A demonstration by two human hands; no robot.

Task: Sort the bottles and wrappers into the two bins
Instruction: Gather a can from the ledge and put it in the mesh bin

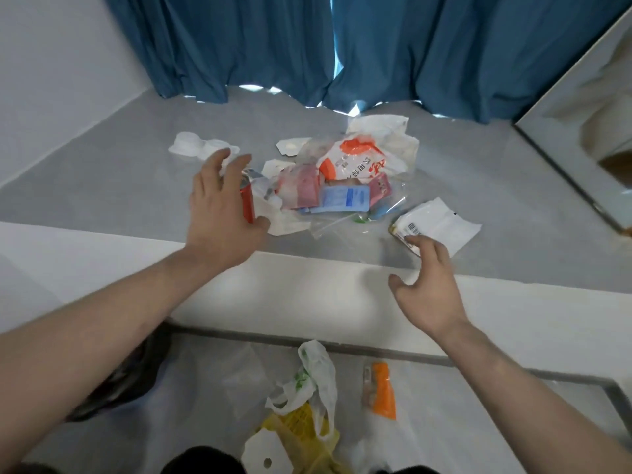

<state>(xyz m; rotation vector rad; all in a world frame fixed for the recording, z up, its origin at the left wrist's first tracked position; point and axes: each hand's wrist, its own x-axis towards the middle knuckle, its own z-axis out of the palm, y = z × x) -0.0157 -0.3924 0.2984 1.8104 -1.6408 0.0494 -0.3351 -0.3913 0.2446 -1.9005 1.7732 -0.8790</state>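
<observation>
One wide-angle head camera is looking forward and down from close above a grey ledge (102, 172), facing blue curtains (239, 42), with both forearms reaching in from the bottom edge.

Left hand (219, 203) hides red bottle (247, 203) (mostly) — blurred.

Glossy plastic wrappers (345, 186); matt grey ledge (136, 159); blue cloth curtain (239, 46).
</observation>
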